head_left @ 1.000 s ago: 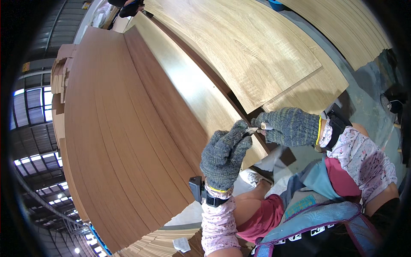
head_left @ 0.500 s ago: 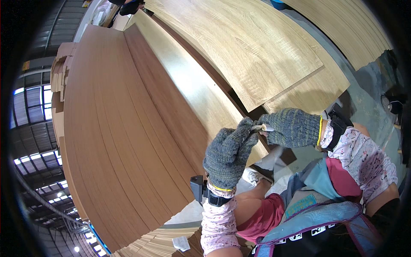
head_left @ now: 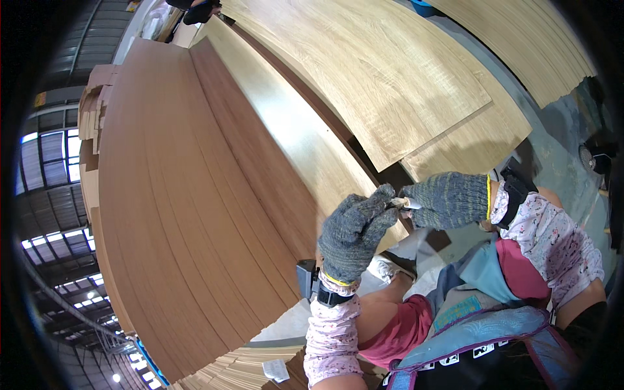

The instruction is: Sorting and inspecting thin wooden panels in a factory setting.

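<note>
We are pinching a small pale piece (head_left: 412, 203) at the fingertips of our left hand (head_left: 354, 237) and right hand (head_left: 450, 200), both grips narrow, near a light board (head_left: 296, 143).

Head view: left fisheye of a side-by-side pair on the wearer's head, aimed down and outward, so wide that the long edges of the brown boards (head_left: 188, 214) bow and the frame darkens at its sides. Near the lens, the flowered sleeves (head_left: 333, 341) at lower middle and right; left grip (head_left: 356, 237) and right grip (head_left: 448, 200) close by, seen from above at the pale narrow board's (head_left: 279, 117) near end. Sight runs to the boards' far ends, roof (head_left: 55, 201) entering at left, floor (head_left: 552, 146) at right.
</note>
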A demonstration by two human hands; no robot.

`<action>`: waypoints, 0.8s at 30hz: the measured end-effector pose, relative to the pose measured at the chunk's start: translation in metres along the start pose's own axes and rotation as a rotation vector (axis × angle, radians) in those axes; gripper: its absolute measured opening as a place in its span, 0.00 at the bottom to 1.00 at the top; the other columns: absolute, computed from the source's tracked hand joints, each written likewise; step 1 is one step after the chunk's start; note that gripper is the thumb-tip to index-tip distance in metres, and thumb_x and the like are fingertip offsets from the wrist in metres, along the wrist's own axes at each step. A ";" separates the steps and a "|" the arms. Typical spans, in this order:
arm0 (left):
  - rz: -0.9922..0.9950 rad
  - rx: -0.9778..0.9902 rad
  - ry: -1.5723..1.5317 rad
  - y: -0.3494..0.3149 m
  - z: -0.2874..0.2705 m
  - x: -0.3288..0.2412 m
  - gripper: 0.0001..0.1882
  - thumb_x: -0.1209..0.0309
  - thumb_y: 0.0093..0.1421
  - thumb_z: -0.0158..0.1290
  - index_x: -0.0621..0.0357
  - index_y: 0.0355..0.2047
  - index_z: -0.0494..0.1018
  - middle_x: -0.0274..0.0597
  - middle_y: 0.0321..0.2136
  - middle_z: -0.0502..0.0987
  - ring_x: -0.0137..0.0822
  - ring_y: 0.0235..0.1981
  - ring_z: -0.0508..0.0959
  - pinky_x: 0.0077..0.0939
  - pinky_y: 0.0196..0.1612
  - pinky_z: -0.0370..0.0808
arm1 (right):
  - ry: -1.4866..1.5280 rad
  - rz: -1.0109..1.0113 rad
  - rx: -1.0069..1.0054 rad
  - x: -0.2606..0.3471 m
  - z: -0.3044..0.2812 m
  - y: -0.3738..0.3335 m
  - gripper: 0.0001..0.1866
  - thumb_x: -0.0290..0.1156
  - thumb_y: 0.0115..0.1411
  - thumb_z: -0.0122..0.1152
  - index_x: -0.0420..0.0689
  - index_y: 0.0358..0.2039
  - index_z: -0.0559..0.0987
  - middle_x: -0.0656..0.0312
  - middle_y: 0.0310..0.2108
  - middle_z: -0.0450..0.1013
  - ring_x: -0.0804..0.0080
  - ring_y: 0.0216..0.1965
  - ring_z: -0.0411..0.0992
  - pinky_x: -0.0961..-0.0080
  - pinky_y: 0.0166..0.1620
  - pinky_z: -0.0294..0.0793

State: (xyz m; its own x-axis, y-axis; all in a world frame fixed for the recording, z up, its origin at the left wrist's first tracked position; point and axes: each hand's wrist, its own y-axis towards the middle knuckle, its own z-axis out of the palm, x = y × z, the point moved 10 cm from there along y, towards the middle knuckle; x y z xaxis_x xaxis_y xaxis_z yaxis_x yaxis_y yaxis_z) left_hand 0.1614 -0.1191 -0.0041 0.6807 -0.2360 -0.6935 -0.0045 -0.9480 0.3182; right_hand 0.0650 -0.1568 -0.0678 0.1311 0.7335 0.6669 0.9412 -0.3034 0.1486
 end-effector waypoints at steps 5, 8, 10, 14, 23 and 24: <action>-0.163 0.094 -0.178 -0.006 0.008 0.015 0.16 0.68 0.50 0.61 0.57 0.40 0.78 0.43 0.29 0.78 0.39 0.28 0.77 0.27 0.32 0.73 | 0.144 -0.041 0.063 0.006 0.004 0.005 0.17 0.42 0.58 0.56 0.45 0.41 0.75 0.53 0.26 0.75 0.52 0.27 0.74 0.62 0.31 0.73; -0.246 0.126 -0.345 -0.015 0.015 0.032 0.15 0.71 0.51 0.60 0.59 0.40 0.78 0.43 0.30 0.79 0.38 0.29 0.77 0.25 0.33 0.73 | 0.285 0.151 0.251 0.007 0.008 0.005 0.15 0.39 0.58 0.53 0.40 0.37 0.75 0.45 0.29 0.73 0.48 0.32 0.73 0.59 0.35 0.72; -0.235 0.116 -0.454 -0.015 0.018 0.035 0.14 0.75 0.50 0.60 0.63 0.39 0.78 0.42 0.29 0.78 0.33 0.28 0.76 0.23 0.32 0.72 | 0.431 -0.013 0.266 0.016 0.014 0.003 0.15 0.38 0.60 0.54 0.43 0.43 0.75 0.53 0.33 0.74 0.59 0.33 0.74 0.68 0.37 0.73; -0.328 0.108 -0.772 -0.016 0.030 0.037 0.14 0.76 0.49 0.60 0.66 0.37 0.77 0.42 0.27 0.77 0.29 0.28 0.75 0.20 0.30 0.71 | 0.754 0.124 0.465 0.021 0.024 -0.004 0.13 0.37 0.62 0.52 0.42 0.43 0.73 0.56 0.32 0.73 0.63 0.34 0.72 0.71 0.39 0.71; -0.615 -0.016 -0.667 -0.031 0.010 0.095 0.10 0.69 0.58 0.56 0.64 0.36 0.75 0.34 0.20 0.72 0.23 0.19 0.69 0.18 0.23 0.66 | 0.383 -0.042 0.287 0.009 0.015 -0.004 0.14 0.36 0.59 0.53 0.42 0.42 0.72 0.53 0.35 0.72 0.53 0.33 0.73 0.65 0.36 0.72; -0.644 -0.015 -0.638 -0.032 0.010 0.107 0.11 0.69 0.58 0.56 0.64 0.37 0.75 0.35 0.19 0.72 0.23 0.19 0.69 0.19 0.23 0.66 | 0.215 -0.117 0.191 0.014 0.003 -0.007 0.14 0.35 0.58 0.53 0.41 0.43 0.72 0.53 0.37 0.72 0.53 0.33 0.73 0.64 0.36 0.72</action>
State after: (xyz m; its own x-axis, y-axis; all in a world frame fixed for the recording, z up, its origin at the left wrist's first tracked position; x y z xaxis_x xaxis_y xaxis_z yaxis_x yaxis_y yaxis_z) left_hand 0.2274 -0.1165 -0.0953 0.0132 0.2610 -0.9652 0.2492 -0.9357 -0.2496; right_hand 0.0608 -0.1424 -0.0618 -0.0314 0.6047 0.7958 0.9902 -0.0893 0.1070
